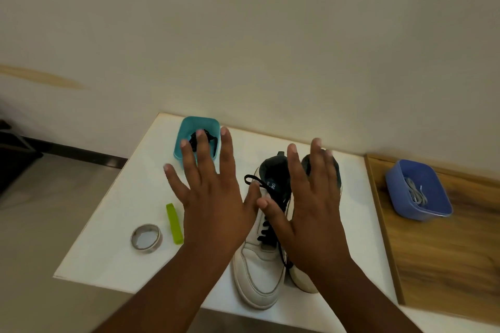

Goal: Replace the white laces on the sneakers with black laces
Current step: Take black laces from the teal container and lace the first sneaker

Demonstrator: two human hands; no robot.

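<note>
Overhead, from the head view: both hands raised flat above the white table (113, 227), backs to the camera, nothing held. Left hand (211, 197) spread wide, fingers straight, fingertips overlapping the teal tub (186, 127) at the table's far edge; black lace (208, 138) bundled inside that tub, partly hidden by the fingers. Right hand (311, 211) likewise flat with fingers extended, thumb close beside the left thumb, palm over the pair of white sneakers (257, 273). Sneakers side by side, toes toward the camera, dark-lined collars toward the wall; left sneaker threaded with a black lace up its eyelets, one loose end looped near the collar. Lacing on the right sneaker (303, 281) mostly covered by the right hand; cannot tell. Blue tub (400, 197) well apart to the right on a wooden board (446, 265), white laces (416, 192) lying inside. Left of the sneakers on the table: a lime-green strip (174, 223) and, just beside it, a metallic ring (146, 238), both apart from the hands. Plain pale wall (243, 35) behind.
</note>
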